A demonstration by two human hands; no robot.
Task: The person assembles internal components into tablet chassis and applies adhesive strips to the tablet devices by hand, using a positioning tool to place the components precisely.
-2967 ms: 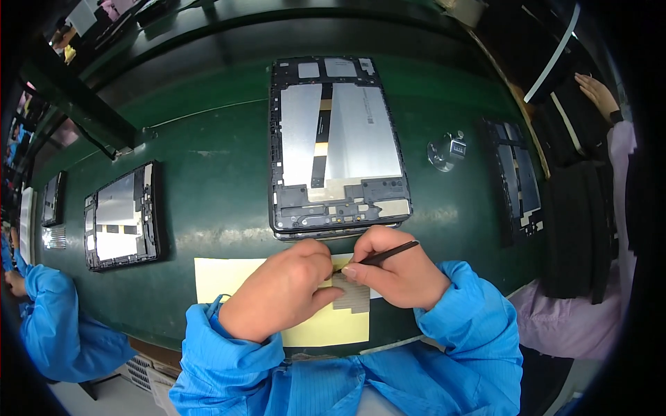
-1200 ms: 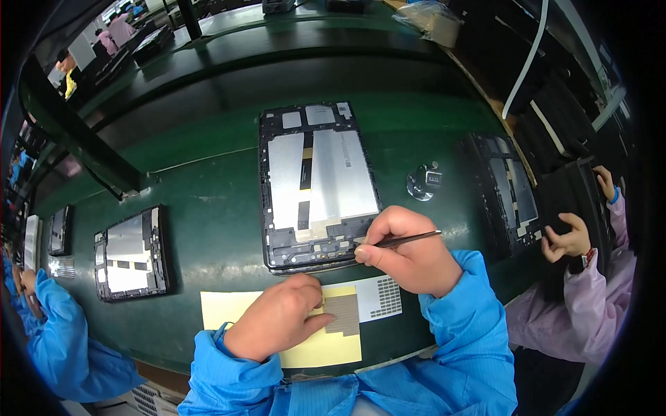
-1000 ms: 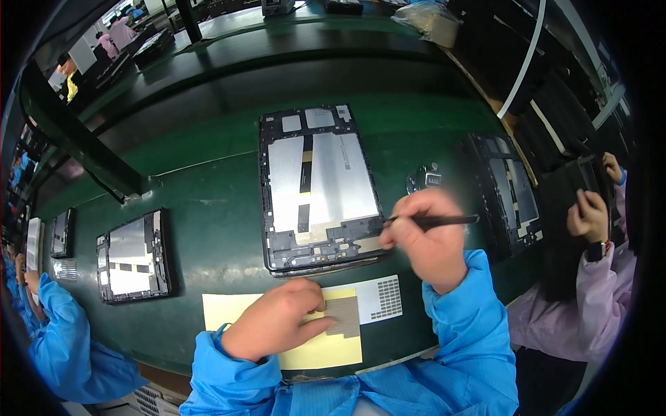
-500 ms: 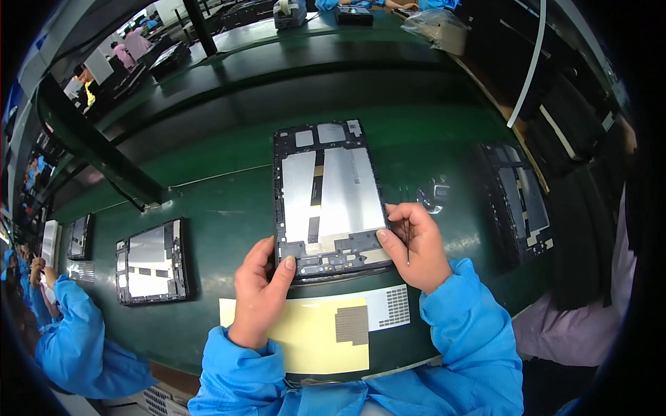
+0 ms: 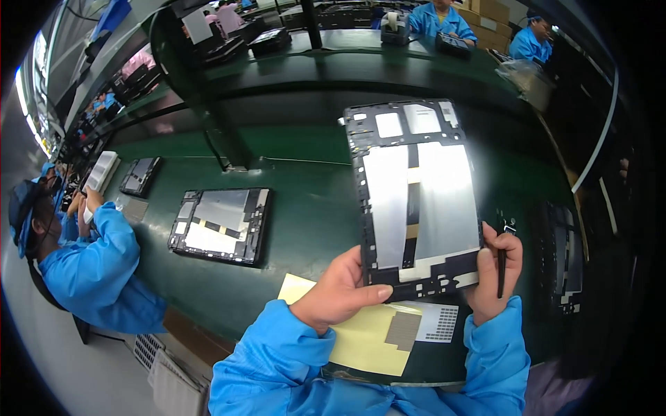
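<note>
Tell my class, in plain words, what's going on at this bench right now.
A person in blue sleeves grips a tablet-like panel with both hands: the left hand at its lower left corner, the right hand at its lower right edge. The panel appears held above the green table. The right hand also holds a slim dark tool. A yellow sheet lies nearer the person, and a similar panel rests to the left.

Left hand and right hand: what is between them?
In the head view, a black-framed panel lies between the left hand and right hand, held by both.
</note>
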